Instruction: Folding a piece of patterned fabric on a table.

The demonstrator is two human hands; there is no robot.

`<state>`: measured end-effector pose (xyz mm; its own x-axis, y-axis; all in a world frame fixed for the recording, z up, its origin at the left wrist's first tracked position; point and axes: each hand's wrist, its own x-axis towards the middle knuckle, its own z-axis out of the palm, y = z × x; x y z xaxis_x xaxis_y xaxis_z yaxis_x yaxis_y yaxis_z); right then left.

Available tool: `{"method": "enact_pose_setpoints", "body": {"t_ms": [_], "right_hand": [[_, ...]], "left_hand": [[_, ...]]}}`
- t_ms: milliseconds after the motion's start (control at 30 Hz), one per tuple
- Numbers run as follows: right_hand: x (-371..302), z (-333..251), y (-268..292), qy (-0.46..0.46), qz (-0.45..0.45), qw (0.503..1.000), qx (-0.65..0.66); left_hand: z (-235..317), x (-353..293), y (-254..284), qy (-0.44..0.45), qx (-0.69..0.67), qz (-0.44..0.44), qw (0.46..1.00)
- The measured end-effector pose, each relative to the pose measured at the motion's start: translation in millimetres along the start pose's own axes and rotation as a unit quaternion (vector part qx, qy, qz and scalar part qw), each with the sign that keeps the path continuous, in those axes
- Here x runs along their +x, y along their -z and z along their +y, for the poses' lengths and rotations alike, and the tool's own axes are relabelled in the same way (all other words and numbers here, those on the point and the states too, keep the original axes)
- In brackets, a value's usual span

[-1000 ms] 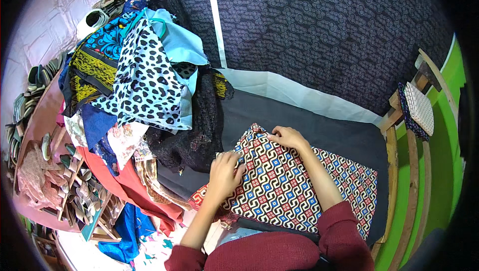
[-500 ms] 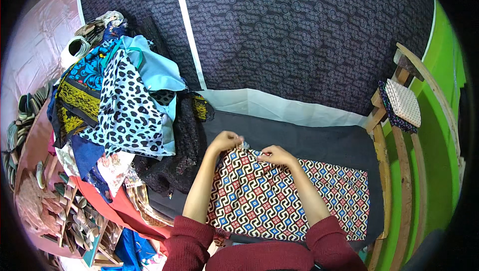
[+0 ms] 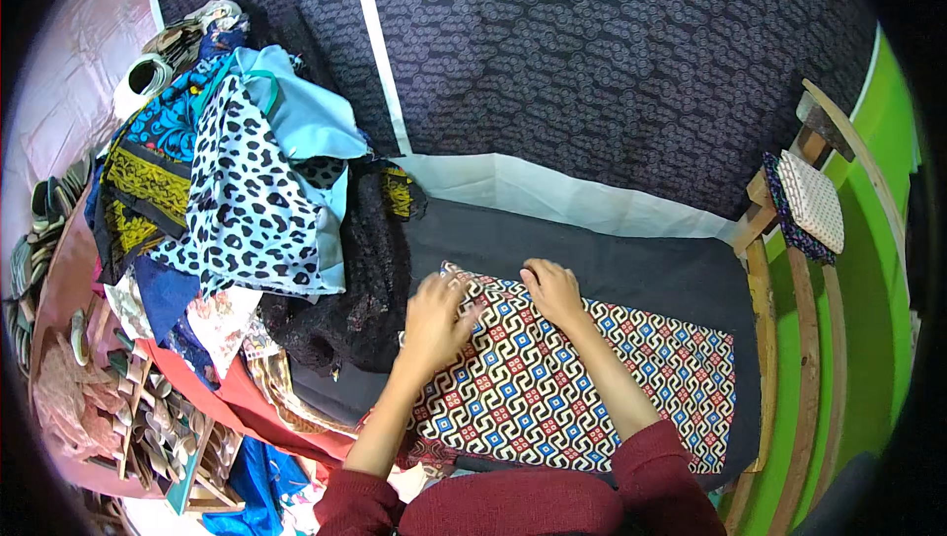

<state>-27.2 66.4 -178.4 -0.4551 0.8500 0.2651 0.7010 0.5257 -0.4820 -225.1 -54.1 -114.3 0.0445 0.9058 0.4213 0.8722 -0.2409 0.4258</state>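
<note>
A patterned cloth (image 3: 533, 388) in cream, black, red and blue lies spread over a dark padded board in front of me. My left hand (image 3: 434, 324) rests palm down on its upper left corner, fingers stretched and thumb apart, holding nothing. On the cloth's far edge sits my right hand (image 3: 554, 291), fingers loosely spread against the fabric. The cloth's right part lies flat, and its lower left corner is partly covered by my left forearm.
The dark board (image 3: 552, 240) has a wooden rail (image 3: 804, 368) at its right. A heap of fabrics, with a leopard-print piece (image 3: 247, 201) on top, lies to the left. A folded dotted pad (image 3: 811, 203) sits on the rail. Dark patterned cloth (image 3: 612, 72) hangs behind.
My hands have gone from pinching at the cloth's far edge to lying on it. The left hand moved nearer me, and the cloth's far left corner now lies flatter.
</note>
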Motion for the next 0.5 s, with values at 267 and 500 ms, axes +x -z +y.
{"method": "enact_pose_setpoints", "body": {"t_ms": [267,500], "right_hand": [[-28,-27,-12,0.079,-0.268,0.960,0.006],[-25,-35,5,0.076,-0.209,0.975,-0.020]], "left_hand": [[10,-110,-17,0.053,0.116,-0.117,0.985],[15,-117,-12,0.106,0.106,-0.089,0.985]]}}
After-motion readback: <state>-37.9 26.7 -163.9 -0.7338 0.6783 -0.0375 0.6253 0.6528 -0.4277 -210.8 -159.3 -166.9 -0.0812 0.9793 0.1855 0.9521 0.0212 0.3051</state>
